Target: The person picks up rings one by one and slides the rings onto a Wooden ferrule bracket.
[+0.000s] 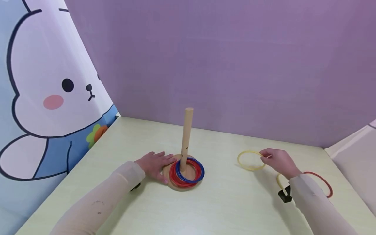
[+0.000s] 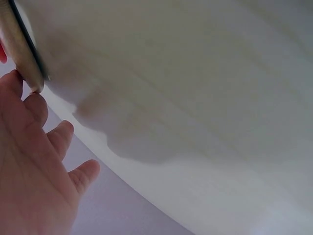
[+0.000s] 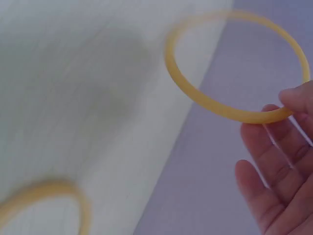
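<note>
A round wooden base (image 1: 173, 185) with an upright wooden peg (image 1: 187, 137) stands near the middle of the table. Several red rings (image 1: 180, 184) and a blue ring (image 1: 202, 169) lie around the foot of the peg. My left hand (image 1: 154, 164) rests at the base's left edge, its fingers spread; in the left wrist view the fingertips touch the base's rim (image 2: 30, 68). Off to the right, my right hand (image 1: 278, 160) pinches a yellow ring (image 3: 215, 108) between thumb and fingers. That ring is held above the table, extending left from the hand.
Under the right forearm, a second yellow ring (image 1: 279, 182) and a red ring (image 1: 326, 184) lie on the table (image 1: 223, 202), partly hidden by the sleeve. A purple wall (image 1: 223, 65) rises behind the table. On the left is a panel with a cartoon animal (image 1: 44, 71).
</note>
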The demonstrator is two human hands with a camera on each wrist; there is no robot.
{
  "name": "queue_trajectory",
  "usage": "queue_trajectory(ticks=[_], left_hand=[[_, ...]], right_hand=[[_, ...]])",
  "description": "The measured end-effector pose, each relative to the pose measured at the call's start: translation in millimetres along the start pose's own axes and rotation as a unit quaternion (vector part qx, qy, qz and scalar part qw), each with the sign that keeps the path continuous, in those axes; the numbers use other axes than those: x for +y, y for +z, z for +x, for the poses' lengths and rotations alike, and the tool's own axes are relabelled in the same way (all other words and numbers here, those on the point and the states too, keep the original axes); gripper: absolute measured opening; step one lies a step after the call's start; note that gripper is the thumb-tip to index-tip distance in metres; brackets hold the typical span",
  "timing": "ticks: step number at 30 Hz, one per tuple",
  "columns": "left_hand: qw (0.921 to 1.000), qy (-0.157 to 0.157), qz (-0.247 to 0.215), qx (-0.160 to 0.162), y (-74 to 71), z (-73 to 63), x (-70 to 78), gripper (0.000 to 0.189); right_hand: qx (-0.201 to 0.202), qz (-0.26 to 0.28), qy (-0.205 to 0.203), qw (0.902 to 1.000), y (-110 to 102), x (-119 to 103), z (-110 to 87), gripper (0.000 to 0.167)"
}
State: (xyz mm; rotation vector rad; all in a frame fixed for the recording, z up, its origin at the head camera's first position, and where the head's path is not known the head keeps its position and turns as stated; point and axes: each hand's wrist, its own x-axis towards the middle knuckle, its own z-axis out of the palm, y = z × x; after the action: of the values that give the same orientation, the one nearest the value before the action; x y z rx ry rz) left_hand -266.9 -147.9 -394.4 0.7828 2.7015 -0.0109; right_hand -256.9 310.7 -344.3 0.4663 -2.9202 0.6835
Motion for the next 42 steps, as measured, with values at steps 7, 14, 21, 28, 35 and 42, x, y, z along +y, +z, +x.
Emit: queue_trajectory(ticks=[7,14,21,28,35,42], left_hand=[[0.9999,0.002,0.012,0.004,-0.5,-1.2,1.2,0.095],[1.0000,-0.003,0.005,0.002,-0.9,-3.1,3.2,0.095],[1.0000,-0.005,0.006,0.005,-0.7,-4.5,4.9,0.094],[0.9999,-0.009,0.002,0.008,-0.4,-5.5,5.9,0.094],[0.9999,-0.006,0.016,0.003,1.5,-8.8,5.6,0.093],[0.9997,0.007,0.022,0.006,3.6,-13.5,3.9,0.093]], right_hand=[[-0.011,0.069,0.004,0.9975,-6.8,-34.1,-0.5,0.018],[-0.038,0.197,0.058,0.9779,-20.2,-65.7,-0.4,0.024],[-0.053,0.293,0.061,0.9526,-36.6,-90.4,-2.7,0.033],[-0.043,0.332,0.045,0.9412,-49.7,-119.3,0.6,0.040],[-0.022,0.388,0.038,0.9208,-59.3,-146.8,-0.4,0.031],[-0.014,0.404,0.023,0.9143,-71.9,-176.1,-1.6,0.030]])
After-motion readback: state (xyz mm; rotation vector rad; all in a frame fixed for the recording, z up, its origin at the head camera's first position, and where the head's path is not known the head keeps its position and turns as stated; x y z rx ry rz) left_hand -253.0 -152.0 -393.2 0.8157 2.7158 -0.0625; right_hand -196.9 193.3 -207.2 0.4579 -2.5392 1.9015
